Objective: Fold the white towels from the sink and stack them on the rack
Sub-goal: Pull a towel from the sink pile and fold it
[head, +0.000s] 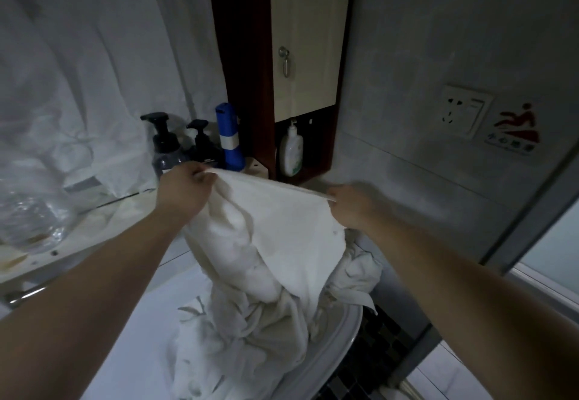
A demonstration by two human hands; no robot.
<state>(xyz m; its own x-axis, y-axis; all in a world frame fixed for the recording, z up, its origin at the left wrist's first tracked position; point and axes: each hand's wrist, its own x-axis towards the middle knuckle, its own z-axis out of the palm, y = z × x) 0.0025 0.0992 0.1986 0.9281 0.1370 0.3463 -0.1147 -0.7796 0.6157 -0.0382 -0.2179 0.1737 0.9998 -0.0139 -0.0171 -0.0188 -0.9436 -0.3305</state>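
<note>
Step in hand: spreading one white towel (282, 227) above the sink (341, 337). Left hand (183, 191) and right hand (351, 208) each pinch a top corner; its tail hangs into the heaped towels (250, 330) in the sink. Next: lift clear, then fold.

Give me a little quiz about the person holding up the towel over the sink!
1. True or false: the left hand and the right hand both pinch the top edge of the white towel.
2. Where do the other towels lie? A) in the sink B) on the floor C) in a cupboard
3. Fill in: the bottle with the white band is ____.
Key: 1 true; 2 A; 3 blue.
</note>
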